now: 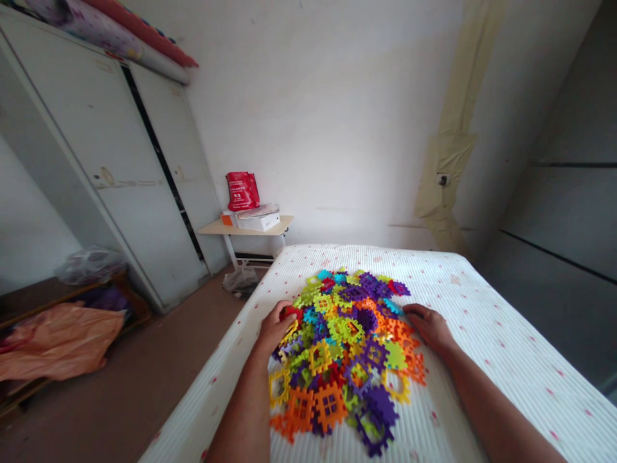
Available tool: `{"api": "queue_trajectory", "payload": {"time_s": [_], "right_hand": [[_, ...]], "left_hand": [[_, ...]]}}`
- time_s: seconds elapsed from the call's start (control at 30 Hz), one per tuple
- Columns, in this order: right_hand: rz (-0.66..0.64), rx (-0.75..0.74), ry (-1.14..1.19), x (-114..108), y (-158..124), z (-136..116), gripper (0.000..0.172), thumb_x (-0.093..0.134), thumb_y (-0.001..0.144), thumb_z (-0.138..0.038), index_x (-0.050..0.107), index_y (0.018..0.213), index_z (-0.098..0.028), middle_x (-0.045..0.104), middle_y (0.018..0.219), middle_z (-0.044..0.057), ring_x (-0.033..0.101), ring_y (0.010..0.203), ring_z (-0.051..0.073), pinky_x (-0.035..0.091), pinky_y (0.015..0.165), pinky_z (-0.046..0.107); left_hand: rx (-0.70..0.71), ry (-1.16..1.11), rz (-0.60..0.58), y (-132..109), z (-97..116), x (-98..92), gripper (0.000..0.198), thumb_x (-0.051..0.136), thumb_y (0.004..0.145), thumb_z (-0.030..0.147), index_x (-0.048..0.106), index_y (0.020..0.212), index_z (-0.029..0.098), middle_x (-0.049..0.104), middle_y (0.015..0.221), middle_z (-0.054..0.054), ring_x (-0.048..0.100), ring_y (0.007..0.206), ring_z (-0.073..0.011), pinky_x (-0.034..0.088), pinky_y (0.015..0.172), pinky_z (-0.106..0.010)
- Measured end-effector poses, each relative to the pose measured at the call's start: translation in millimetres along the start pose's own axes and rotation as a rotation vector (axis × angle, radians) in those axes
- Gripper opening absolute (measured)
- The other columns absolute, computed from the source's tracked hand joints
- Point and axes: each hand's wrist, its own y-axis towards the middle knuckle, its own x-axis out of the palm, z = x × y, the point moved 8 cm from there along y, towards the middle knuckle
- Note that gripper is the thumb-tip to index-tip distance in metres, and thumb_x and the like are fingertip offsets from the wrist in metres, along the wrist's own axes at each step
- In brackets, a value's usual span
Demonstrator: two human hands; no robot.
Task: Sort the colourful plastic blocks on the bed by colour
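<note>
Soft, muted light in here, with the right side in gloom!
The wall (328, 128) shows palest mid-view, grey panels (554, 212) on the right lie dark; plastic pieces (340, 328) stand fairly crisp at centre, while toward the edges the wardrobe (87, 148) leans, stretched, and the orange sheet (67, 341) looks soft. The light's source I can't place.
</note>
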Motion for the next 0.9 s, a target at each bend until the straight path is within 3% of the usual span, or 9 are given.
{"api": "queue_trajectory", "payload": {"time_s": [0.23,0.4,0.53,0.7,0.9], "right_hand": [[-0.013,-0.03,-0.012,3,2,5,0.032,0.046,0.07,-0.037,0.071,0.085,-0.024,0.072,0.088,0.0,0.065,0.083,0.021,0.049,0.08,0.031],[-0.018,-0.023,-0.029,4,1,6,0.033,0.045,0.07,-0.038,0.071,0.086,-0.024,0.072,0.089,0.001,0.064,0.085,0.022,0.049,0.08,0.031],[-0.014,-0.008,-0.023,4,1,6,0.033,0.045,0.07,-0.039,0.07,0.086,-0.024,0.072,0.087,0.0,0.064,0.082,0.022,0.048,0.079,0.031],[-0.008,0.003,-0.025,3,1,5,0.032,0.046,0.069,-0.038,0.071,0.085,-0.024,0.072,0.086,0.001,0.064,0.081,0.021,0.048,0.078,0.03],[-0.006,0.007,-0.038,2,0,1,0.032,0.046,0.07,-0.035,0.071,0.086,-0.023,0.072,0.085,0.0,0.064,0.079,0.02,0.048,0.077,0.03]], "left_hand": [[0.038,-0.312,-0.105,-9,25,8.1,0.048,0.062,0.062,0.034,0.062,0.107,0.016,0.069,0.103,-0.007,0.064,0.092,-0.0214,0.05,0.082,-0.031],[0.169,-0.252,-0.12,-18,55,8.6,0.046,0.058,0.068,0.03,0.062,0.113,0.019,0.064,0.117,-0.006,0.059,0.105,-0.023,0.045,0.093,-0.034],[0.386,-0.181,-0.17,-32,89,15.0,0.044,0.056,0.069,0.025,0.063,0.112,0.02,0.057,0.127,-0.007,0.049,0.12,-0.0247,0.035,0.105,-0.037],[0.558,-0.022,-0.245,-56,120,39.6,0.047,0.056,0.07,0.018,0.062,0.116,0.025,0.052,0.134,-0.007,0.044,0.125,-0.0261,0.031,0.108,-0.044],[0.686,0.011,-0.412,-91,148,70.9,0.049,0.052,0.071,0.01,0.062,0.116,0.026,0.047,0.139,-0.005,0.044,0.126,-0.0221,0.035,0.106,-0.041]]}}
